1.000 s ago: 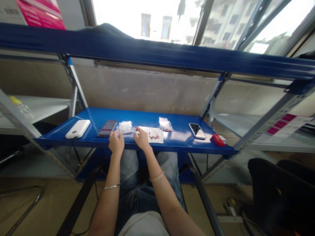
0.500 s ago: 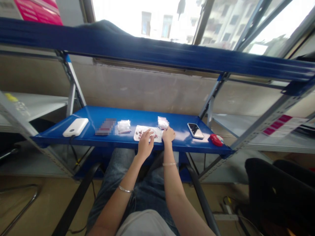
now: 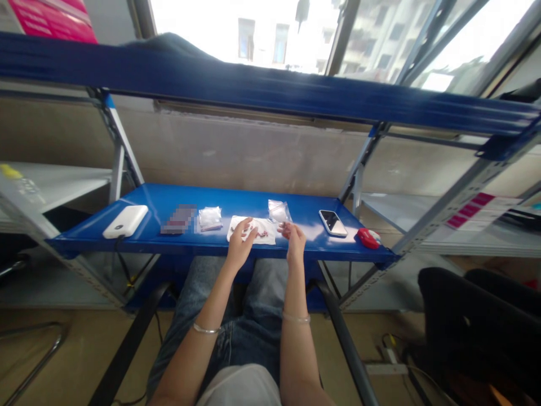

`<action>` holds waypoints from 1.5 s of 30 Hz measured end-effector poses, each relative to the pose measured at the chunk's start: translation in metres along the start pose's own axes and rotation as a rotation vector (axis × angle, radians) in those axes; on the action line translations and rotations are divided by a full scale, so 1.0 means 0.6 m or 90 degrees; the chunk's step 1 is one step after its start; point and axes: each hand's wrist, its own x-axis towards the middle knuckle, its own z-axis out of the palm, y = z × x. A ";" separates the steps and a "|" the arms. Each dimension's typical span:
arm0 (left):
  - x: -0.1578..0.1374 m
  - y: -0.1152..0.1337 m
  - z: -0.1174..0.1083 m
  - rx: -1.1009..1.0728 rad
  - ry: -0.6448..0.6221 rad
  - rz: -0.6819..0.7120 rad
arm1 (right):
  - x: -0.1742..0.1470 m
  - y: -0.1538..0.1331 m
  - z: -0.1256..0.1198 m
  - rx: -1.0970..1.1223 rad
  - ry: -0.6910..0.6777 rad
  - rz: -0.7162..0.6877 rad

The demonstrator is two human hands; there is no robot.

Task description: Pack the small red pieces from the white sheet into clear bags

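Note:
A white sheet (image 3: 269, 239), perhaps a tissue or cloth, lies near the front edge of the blue shelf with several small dark-red pieces (image 3: 262, 233) on it. My left hand (image 3: 240, 242) is over the sheet's left part, its thumb and fingers apart among the pieces. Just past the sheet's right edge, my right hand (image 3: 296, 239) is raised with its fingertips pinched together. Whatever is in that pinch is too small to make out. Behind it lies a clear plastic bag (image 3: 278, 211) with white contents, apart from the fingers.
Another clear bag (image 3: 210, 218) lies left of the sheet, beside a blurred-out dark rectangle (image 3: 179, 219). A white power-bank-like block (image 3: 125, 221) with a cable sits farther left. To the right are a phone (image 3: 333, 223) and a red object (image 3: 368, 238). A blue beam (image 3: 270, 90) crosses above.
My right hand has drawn back from the plastic bag and turned, fingertips now pinched beside the sheet. My left hand has shifted slightly left over the pieces.

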 end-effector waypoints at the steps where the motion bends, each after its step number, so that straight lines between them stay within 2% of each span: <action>1: 0.000 0.004 -0.001 -0.024 -0.005 -0.021 | -0.006 -0.013 0.003 0.025 -0.071 0.022; 3: 0.001 0.012 -0.003 -0.086 -0.011 -0.045 | -0.021 -0.039 0.011 0.051 -0.203 0.047; 6: 0.003 0.023 -0.011 -0.172 -0.003 -0.037 | -0.047 -0.066 0.029 0.029 -0.385 0.078; 9: 0.005 0.032 -0.026 -0.201 0.032 -0.013 | -0.067 -0.074 0.045 -0.021 -0.477 0.104; 15: 0.003 0.057 -0.058 -0.147 0.102 0.036 | -0.080 -0.086 0.055 -0.093 -0.386 0.085; 17: 0.000 0.066 -0.061 -0.112 0.077 0.044 | -0.085 -0.097 0.054 -0.065 -0.430 0.096; 20: -0.003 0.072 -0.058 -0.073 -0.021 0.058 | -0.095 -0.116 0.056 0.004 -0.504 0.125; 22: -0.002 0.069 -0.055 -0.051 -0.089 0.075 | -0.100 -0.124 0.059 0.046 -0.504 0.131; 25: -0.001 0.064 -0.056 -0.029 -0.137 0.086 | -0.103 -0.129 0.062 0.081 -0.480 0.150; 31: 0.000 0.068 -0.064 0.014 -0.186 0.086 | -0.098 -0.127 0.060 0.037 -0.457 0.209; 38: -0.005 0.080 -0.065 -0.004 -0.232 0.032 | -0.092 -0.124 0.054 0.053 -0.444 0.201; 45: -0.007 0.088 -0.069 -0.040 -0.169 0.015 | -0.093 -0.124 0.044 0.016 -0.454 0.147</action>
